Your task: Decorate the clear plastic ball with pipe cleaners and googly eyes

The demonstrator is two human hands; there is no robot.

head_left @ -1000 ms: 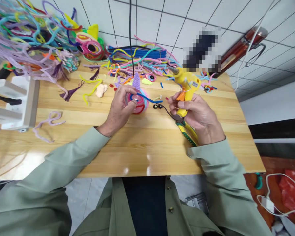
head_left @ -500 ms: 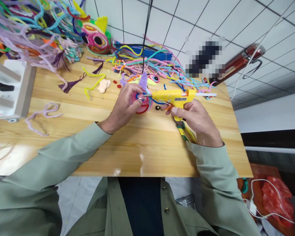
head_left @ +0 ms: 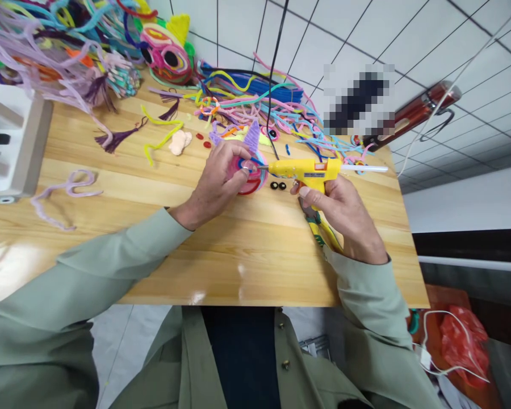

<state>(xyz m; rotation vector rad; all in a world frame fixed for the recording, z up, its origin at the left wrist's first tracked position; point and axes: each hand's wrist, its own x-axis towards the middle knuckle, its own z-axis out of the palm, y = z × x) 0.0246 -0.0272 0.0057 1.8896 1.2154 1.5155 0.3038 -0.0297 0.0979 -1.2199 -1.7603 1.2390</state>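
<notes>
Pink coiled disc [head_left: 258, 184] rests on the worktop [head_left: 238, 255] in front of us, partly covered by our left hand [head_left: 215, 184]. That hand is clamped on the disc, thumb and forefinger nearly together; whether they also pinch a small piece, we cannot tell. Our right hand [head_left: 349, 213] is wrapped around a yellow glue gun [head_left: 300, 168], its nozzle at our left fingertips; we cannot see whether glue is flowing.

We judge the disc partly made up: its coiled body is formed, a red strip lies across its lower part, and a purple pointed piece [head_left: 252, 138] stands at its upper edge. Two small black discs [head_left: 278, 186] lie loose just beside it, so we take them as unattached. Peach pieces [head_left: 180, 142] also lie apart. The pliers [head_left: 313, 218] rest unheld near our right hand.
</notes>
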